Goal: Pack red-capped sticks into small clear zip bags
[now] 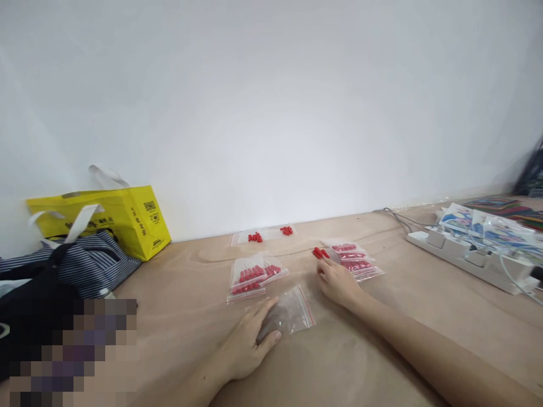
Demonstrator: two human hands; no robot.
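Left hand (pixel 248 345) lies palm down on the bench (pixel 382 339), forearm angled inward; its fingers, held together and nearly flat, press the near edge of an empty clear zip bag (pixel 292 311), gripping nothing. Right hand (pixel 337 281) is stretched forward, arm long and low, fingers loosely spread, their tips touching loose red caps (pixel 320 252). Filled bags (pixel 354 260) lie just right of those fingertips; more filled bags (pixel 250 275) lie beyond the left fingers.

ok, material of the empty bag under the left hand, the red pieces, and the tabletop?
Empty bag: thin clear plastic film, glossy and creased, with a red zip strip. Red pieces by the right hand: probably smooth moulded plastic; too small to confirm. Tabletop: tan, matt, faint grain, likely plywood or laminate. Left hand rests on the bag.
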